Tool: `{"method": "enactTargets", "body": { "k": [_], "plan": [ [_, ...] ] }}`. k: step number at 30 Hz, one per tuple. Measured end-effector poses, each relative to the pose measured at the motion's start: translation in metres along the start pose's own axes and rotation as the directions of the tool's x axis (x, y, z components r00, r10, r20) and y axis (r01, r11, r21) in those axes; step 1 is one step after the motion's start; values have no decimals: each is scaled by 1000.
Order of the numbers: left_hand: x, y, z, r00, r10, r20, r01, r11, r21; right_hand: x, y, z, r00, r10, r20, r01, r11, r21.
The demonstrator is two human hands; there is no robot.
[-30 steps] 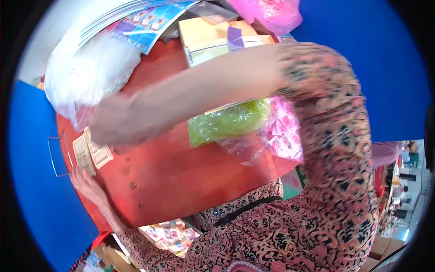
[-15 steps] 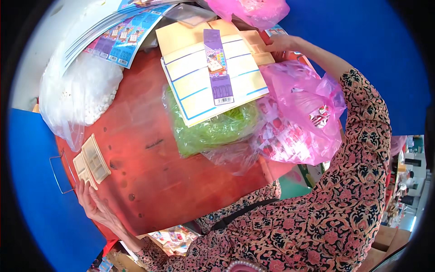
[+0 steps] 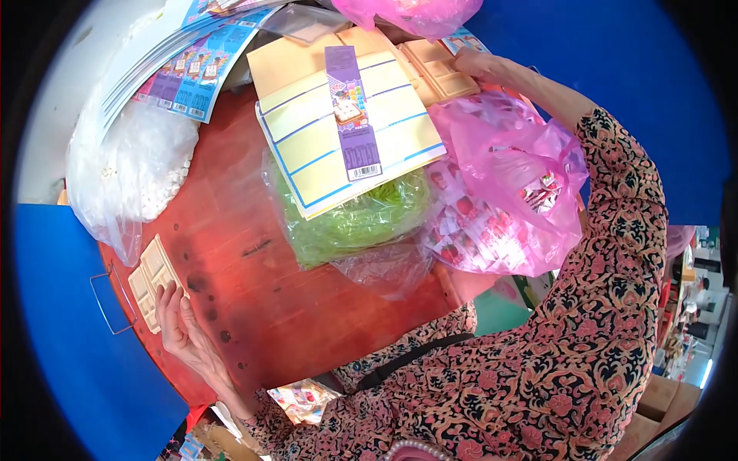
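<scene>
At the table's left edge, two cream plastic compartment trays (image 3: 151, 269) lie side by side. My left hand (image 3: 183, 326) rests at their near end with fingers stretched out, the fingertips over the tray's edge. At the far right, my right hand (image 3: 478, 67) grips the end of another cream compartment tray (image 3: 437, 67); part of its fingers is hidden. Beside that tray lies a stack of cream cards with blue lines (image 3: 280, 127). A purple printed strip (image 3: 357, 146) lies across the cards, which sit on a clear bag of green stuff (image 3: 361, 230).
A pink bag of small printed sachets (image 3: 477, 238) lies at the right. A clear bag of small white pieces (image 3: 157, 173) and printed sheets (image 3: 196, 69) are at the far left. Another pink bag (image 3: 415, 14) sits at the back. A wire handle (image 3: 108, 307) sticks out past the red tabletop's (image 3: 261, 323) left edge.
My left hand has shifted right along the near end of the two trays, which now sit closer together. At the far right, the tray at my right hand has turned and shows more of its compartments.
</scene>
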State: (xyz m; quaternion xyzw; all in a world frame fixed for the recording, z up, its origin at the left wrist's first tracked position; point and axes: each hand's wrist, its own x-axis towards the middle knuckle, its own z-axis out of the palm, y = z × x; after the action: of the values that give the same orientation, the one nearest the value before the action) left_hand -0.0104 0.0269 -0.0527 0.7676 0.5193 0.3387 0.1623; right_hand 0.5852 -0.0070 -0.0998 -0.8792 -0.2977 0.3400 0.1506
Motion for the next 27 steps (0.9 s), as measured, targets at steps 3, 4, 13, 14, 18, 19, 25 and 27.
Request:
{"method": "enactTargets", "body": {
  "k": [3,4,13,14,18,19,25,27],
  "plan": [
    [-1,1,-5,1000,-23,-14,23,1000,20,23,2,8,981,-56,-188,37,994,-103],
    [-1,3,-5,1000,-21,-12,22,1000,16,33,12,2,980,-53,-191,34,994,-104],
    [-11,41,-11,974,-215,71,226,926,-303,-90,-53,-70,986,-21,164,9,997,73],
    [-10,47,4,972,-172,161,221,902,-370,-113,-43,-87,978,-79,193,56,991,123],
    [-29,73,-2,926,-54,375,241,847,-474,-170,-79,-65,877,-456,150,435,887,155],
    [-29,80,3,867,33,498,284,788,-547,-181,-88,-49,856,-507,99,489,858,160],
    [-37,102,45,767,229,599,599,75,-797,-246,-164,68,810,-432,397,434,896,91],
    [-37,111,57,840,144,522,539,-118,-834,-247,-169,91,712,-483,510,476,866,154]
  ]
}}
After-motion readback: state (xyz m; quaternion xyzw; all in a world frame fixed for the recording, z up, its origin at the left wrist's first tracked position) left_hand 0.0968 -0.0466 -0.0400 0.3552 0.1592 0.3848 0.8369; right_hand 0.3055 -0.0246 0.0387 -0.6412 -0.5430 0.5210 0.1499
